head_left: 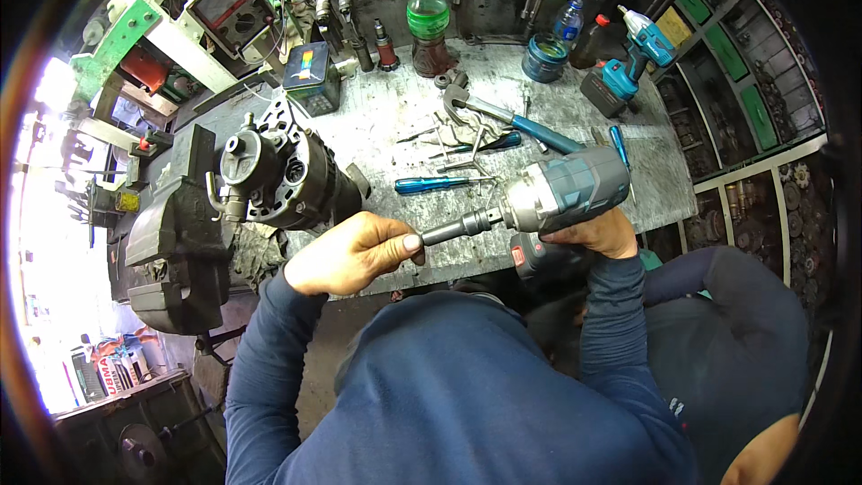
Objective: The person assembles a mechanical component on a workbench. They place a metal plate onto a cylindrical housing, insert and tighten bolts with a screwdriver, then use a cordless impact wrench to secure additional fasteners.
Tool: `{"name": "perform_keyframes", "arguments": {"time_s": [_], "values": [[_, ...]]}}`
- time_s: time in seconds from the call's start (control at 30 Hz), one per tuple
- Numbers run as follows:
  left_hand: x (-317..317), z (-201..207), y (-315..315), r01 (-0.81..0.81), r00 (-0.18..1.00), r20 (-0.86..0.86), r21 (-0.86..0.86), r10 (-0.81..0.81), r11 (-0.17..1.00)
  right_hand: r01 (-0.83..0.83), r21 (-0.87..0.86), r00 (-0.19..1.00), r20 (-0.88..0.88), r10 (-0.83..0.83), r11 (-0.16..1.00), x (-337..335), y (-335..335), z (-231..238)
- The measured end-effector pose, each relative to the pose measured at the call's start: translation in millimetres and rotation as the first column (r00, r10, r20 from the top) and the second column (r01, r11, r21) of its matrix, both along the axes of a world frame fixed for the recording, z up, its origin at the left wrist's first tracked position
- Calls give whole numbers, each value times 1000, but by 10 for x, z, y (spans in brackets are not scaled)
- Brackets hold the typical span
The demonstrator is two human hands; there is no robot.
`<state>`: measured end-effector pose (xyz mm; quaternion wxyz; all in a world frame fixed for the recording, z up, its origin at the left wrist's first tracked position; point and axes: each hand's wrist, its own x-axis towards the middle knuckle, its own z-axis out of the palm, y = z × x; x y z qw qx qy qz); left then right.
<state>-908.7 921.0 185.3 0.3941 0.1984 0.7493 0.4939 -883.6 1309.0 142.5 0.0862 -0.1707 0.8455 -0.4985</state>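
Observation:
My right hand (603, 235) is wrapped round the grip of a teal-and-grey cordless impact wrench (579, 187), held over the bench's front edge. Its nose points left and carries a long dark socket (446, 231). The fingers of my left hand (352, 254) are closed round the socket's free end, thumb on top. The tip of the socket is hidden in that hand. Just beyond it, an alternator (301, 175) with a round pump-like housing (251, 160) sits at the large bench vise (180, 238); the jaws' hold on it is partly hidden.
On the metal bench (377, 117) lie a hammer (530, 126), a blue-handled screwdriver (431, 184) and several small tools. Behind stand a dark battery-like box (312, 81), bottles (428, 13) and a second cordless impact wrench (628, 63). Another person in dark clothes (727, 341) is close at my right.

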Motion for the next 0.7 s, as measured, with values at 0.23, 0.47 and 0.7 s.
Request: {"name": "perform_keyframes", "arguments": {"time_s": [0.23, 0.47, 0.7], "values": [[-99, -230, 38, -49, 832, 547, 239, -92, 970, 45, -237, 989, 150, -9, 970, -116, -6, -12], [-8, -51, 87, -30, 863, -505, -108, -28, 994, 56, -180, 987, 156, -28, 982, -82, -34, -26], [156, -201, 259, -196, 611, -785, -28, 99, 980, -135, 104, 989, -51, 141, 985, -155, 75, -219]]}}
